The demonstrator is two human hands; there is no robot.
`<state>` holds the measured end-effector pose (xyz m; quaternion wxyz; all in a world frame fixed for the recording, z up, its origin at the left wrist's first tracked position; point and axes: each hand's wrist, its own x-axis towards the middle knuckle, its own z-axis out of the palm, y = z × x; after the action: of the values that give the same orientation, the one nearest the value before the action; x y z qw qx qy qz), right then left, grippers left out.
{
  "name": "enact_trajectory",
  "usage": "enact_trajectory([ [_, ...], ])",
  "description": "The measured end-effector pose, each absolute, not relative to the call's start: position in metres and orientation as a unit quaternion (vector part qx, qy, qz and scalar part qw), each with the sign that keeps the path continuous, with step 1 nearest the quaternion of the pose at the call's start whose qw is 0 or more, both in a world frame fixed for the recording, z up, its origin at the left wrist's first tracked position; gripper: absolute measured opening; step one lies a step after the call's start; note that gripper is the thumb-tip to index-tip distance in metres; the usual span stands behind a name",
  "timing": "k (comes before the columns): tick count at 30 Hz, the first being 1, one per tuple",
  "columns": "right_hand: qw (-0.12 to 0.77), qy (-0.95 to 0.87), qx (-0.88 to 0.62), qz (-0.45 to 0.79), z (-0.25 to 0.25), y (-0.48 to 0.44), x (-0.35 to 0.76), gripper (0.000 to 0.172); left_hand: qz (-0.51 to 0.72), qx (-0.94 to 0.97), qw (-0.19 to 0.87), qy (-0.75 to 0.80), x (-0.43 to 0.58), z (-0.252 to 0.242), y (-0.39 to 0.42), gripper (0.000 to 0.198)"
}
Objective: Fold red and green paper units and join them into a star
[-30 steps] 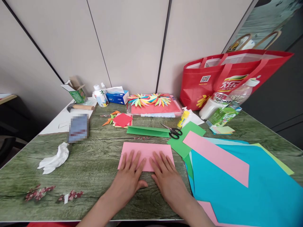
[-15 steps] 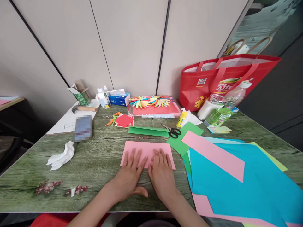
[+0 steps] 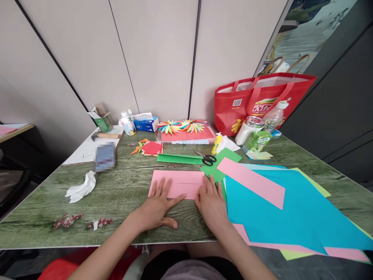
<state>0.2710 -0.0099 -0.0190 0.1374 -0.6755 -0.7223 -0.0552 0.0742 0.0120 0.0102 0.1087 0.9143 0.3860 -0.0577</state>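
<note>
A folded pink sheet of paper [image 3: 182,181] lies flat on the table in front of me, with a straight seam running across its middle. My left hand [image 3: 155,208] rests on its left part, fingers spread and thumb out on the tabletop. On the right end of the sheet lies my right hand [image 3: 211,198], its fingers stretched forward and fairly close together, covering that corner. Just beyond the sheet sit a folded green paper strip [image 3: 179,159] and black-handled scissors [image 3: 208,158].
Blue paper sheets [image 3: 262,210] with a pink strip [image 3: 252,181] on top spread to the right. A glue stick [image 3: 216,144], paper pinwheel shapes [image 3: 180,126] and a red bag [image 3: 233,105] stand farther back. A hammer [image 3: 106,135] and crumpled tissue [image 3: 81,188] lie left.
My right hand has slid right along the pink sheet to its right end, uncovering the middle seam. My left hand stays on the left part. The camera view has shifted slightly.
</note>
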Motion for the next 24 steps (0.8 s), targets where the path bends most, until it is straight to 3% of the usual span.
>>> enact_trajectory([
  [7, 0.176, -0.699, -0.689, -0.079, -0.02, -0.019, 0.285, 0.025, -0.056, 0.912, 0.116, 0.39, 0.075, 0.01, 0.01, 0.082],
  [12, 0.245, -0.791, -0.56, -0.026, -0.032, -0.023, 0.274, 0.041, -0.068, 0.911, 0.109, 0.393, 0.075, 0.011, 0.009, 0.082],
  [19, 0.201, -0.837, -0.508, -0.002, -0.055, -0.024, 0.262, 0.049, -0.071, 0.911, 0.094, 0.394, 0.072, 0.011, 0.011, 0.087],
  [24, 0.174, -0.838, -0.517, 0.003, -0.051, -0.025, 0.265, 0.051, -0.062, 0.904, 0.071, 0.416, 0.047, 0.012, 0.006, 0.08],
])
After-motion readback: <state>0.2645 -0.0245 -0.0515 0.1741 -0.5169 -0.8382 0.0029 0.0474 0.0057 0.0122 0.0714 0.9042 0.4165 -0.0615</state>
